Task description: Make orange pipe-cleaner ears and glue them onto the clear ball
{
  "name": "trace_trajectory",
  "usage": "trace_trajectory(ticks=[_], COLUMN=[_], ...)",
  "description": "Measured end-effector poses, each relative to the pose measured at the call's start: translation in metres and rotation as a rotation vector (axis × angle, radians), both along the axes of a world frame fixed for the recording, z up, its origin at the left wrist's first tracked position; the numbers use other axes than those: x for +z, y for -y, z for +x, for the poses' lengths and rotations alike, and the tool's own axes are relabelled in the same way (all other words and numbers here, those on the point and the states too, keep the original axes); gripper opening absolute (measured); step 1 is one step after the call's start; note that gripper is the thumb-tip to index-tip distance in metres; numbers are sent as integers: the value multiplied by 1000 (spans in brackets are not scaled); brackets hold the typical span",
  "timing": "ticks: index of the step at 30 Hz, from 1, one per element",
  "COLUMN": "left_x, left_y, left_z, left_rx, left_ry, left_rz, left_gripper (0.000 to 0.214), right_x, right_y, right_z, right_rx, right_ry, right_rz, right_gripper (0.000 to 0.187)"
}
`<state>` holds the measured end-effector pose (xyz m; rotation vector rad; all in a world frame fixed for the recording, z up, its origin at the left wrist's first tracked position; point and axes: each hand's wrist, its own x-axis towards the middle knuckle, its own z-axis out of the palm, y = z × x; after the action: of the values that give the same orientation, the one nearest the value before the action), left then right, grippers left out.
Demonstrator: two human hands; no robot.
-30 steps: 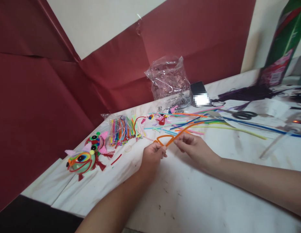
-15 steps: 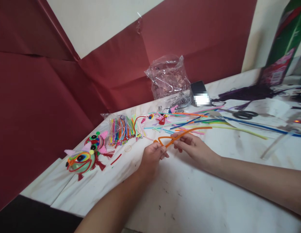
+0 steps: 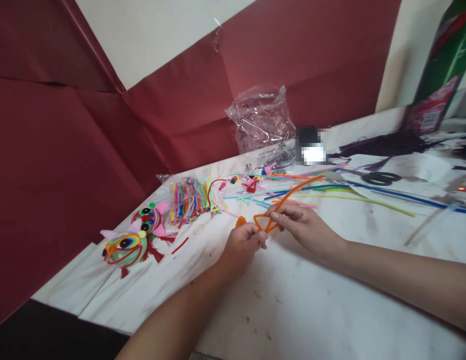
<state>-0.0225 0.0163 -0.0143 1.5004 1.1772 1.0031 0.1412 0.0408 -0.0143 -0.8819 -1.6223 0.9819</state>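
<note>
Left hand (image 3: 243, 244) and right hand (image 3: 297, 221), fingers clamped on bent orange stem (image 3: 293, 189), loose stems (image 3: 360, 198) and scissors (image 3: 381, 175) beyond, tasselled ornaments (image 3: 131, 254) leftward

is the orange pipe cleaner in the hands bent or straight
Bent: the orange pipe cleaner makes a loop between left hand and right hand, with one long end sticking out.

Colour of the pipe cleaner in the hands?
Orange; the pipe cleaner shows in the head view, the only one.
</note>
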Motion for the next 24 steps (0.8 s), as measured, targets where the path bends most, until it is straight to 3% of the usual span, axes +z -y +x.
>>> trace_trajectory(ticks=[2,5,11,19,24], left_x=[3,6,6,6,1], left_y=[2,5,7,7,7], left_z=[1,3,5,0,3], left_rx=[-25,-59,-56,-229,-182], left_ry=[-42,-107,-63,-64,-56], left_rz=[-17,-24,-11,-79,-15], left_gripper=[20,18,17,11,16], right_x=[1,1,-2,2,7], right_y=[0,-1,-4,-10,-8], right_z=[1,1,0,3,3], right_rx=[52,145,149,350,244], right_ry=[-19,-60,-86,15,-8], right_rz=[26,-49,-137,-255,-219], right_gripper=[31,30,32,34,36])
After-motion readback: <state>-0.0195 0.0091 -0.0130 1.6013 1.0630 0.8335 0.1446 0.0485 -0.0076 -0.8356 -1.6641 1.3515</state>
